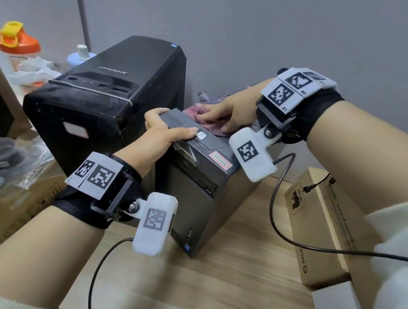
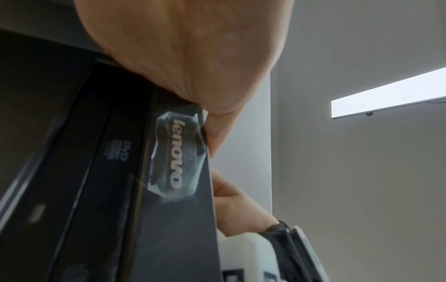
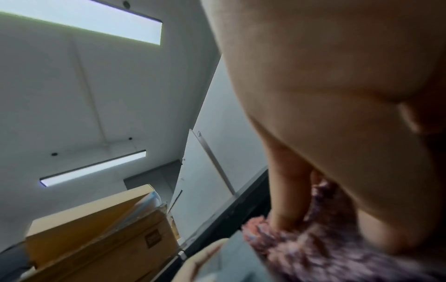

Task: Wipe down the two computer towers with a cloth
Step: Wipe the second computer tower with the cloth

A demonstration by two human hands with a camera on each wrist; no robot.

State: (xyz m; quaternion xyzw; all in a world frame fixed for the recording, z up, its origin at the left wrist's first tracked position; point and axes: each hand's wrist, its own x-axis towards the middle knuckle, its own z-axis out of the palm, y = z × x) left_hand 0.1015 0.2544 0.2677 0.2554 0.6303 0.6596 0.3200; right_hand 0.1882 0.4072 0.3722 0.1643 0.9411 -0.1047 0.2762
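Two Lenovo towers stand on the wooden desk: a large glossy black tower (image 1: 110, 94) at the back left and a smaller dark grey tower (image 1: 196, 178) in the middle. My left hand (image 1: 166, 127) grips the front top edge of the small tower (image 2: 169, 219), fingers curled over its left corner and thumb lying along the top by the power button. My right hand (image 1: 225, 112) presses flat on a fuzzy pink-purple cloth (image 1: 207, 122) on that tower's top. In the right wrist view the fingers (image 3: 287, 200) push into the cloth (image 3: 313, 248).
A brown cardboard box (image 1: 323, 230) lies on the desk at the right. More boxes and plastic wrap (image 1: 14, 189) sit at the left, with an orange-lidded bottle (image 1: 15, 42) and a white-capped bottle (image 1: 81, 54) behind the large tower. A grey wall (image 1: 278, 39) stands close behind.
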